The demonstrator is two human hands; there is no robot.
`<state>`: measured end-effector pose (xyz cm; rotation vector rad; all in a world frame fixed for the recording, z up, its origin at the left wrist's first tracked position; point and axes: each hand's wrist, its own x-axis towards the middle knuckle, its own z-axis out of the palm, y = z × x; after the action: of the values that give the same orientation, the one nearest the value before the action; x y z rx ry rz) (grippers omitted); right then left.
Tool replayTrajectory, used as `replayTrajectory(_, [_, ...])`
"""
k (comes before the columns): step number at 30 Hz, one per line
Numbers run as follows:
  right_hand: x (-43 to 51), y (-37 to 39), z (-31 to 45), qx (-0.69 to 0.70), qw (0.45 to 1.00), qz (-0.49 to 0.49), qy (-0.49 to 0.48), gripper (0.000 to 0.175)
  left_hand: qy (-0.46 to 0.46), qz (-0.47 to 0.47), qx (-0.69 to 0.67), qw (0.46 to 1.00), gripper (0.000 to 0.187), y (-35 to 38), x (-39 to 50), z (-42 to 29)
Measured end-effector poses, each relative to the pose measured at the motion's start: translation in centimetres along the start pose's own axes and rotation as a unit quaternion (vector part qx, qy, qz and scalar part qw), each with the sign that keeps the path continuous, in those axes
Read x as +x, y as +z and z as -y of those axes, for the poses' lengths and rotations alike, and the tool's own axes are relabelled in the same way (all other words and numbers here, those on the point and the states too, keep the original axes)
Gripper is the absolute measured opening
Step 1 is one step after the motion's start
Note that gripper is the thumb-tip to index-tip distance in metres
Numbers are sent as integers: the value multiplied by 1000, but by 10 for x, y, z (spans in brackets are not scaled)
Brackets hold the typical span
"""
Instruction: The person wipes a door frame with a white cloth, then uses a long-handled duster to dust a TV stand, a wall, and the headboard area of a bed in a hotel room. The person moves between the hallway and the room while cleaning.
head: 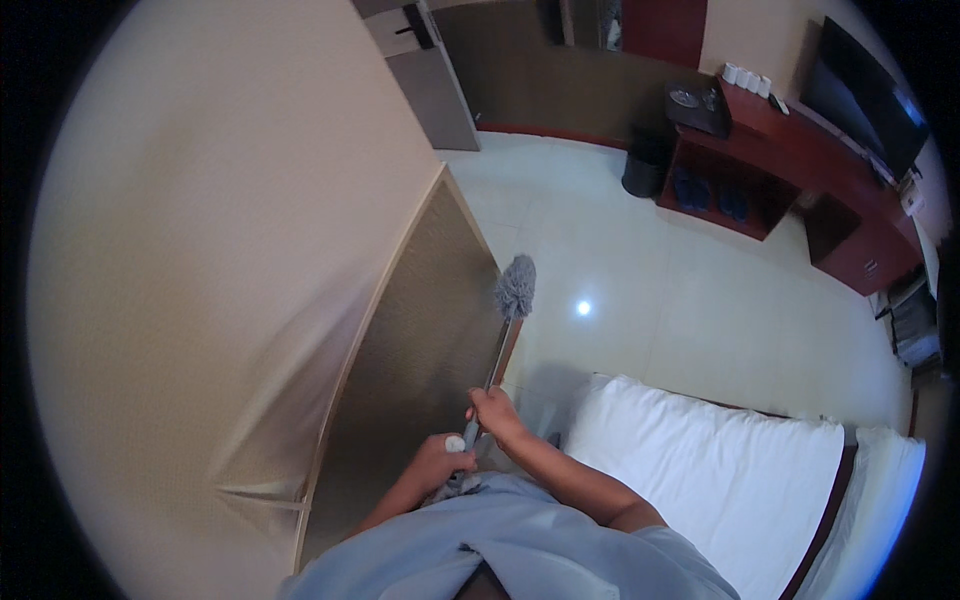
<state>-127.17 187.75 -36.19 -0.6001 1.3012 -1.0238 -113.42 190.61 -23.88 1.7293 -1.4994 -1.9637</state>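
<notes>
A duster with a fluffy grey head (516, 287) and a long thin pole points away from my body, its head over the floor at the wall's corner. My left hand (444, 456) is closed around the lower end of the grey handle, close to my shirt; something white shows at its fingers. Further up the pole, my right hand (493, 411) grips it. A textured brown wall panel (420, 315) with a light trim lies just left of the pole.
A bed with a white sheet (697, 465) stands at the lower right. A black bin (643, 169) is beside a red-brown desk (810, 165) with paper rolls (745, 79) and a tray (697, 109). A television (862, 94) hangs above. A door (442, 90) stands beyond the wall's corner.
</notes>
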Motion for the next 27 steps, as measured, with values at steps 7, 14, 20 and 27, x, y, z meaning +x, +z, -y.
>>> replayTrajectory(7, [24, -54, 17, 51, 994, -88, 44, 43, -50, 100, 0, 994, 14, 13, 63, -59])
replayTrajectory(14, [82, -98, 78, 73, 985, -158, -5, 37, 22, 144, 63, 987, 11, 9, 137, -122])
replayTrajectory(20, [118, -108, 115, 83, 987, -135, -4, 31, 57, 151, 136, 977, 21, -13, 178, -155])
replayTrajectory(27, [152, -131, 138, 66, 990, -121, -17, 26, 120, 130, 307, 935, 30, -16, 226, -187])
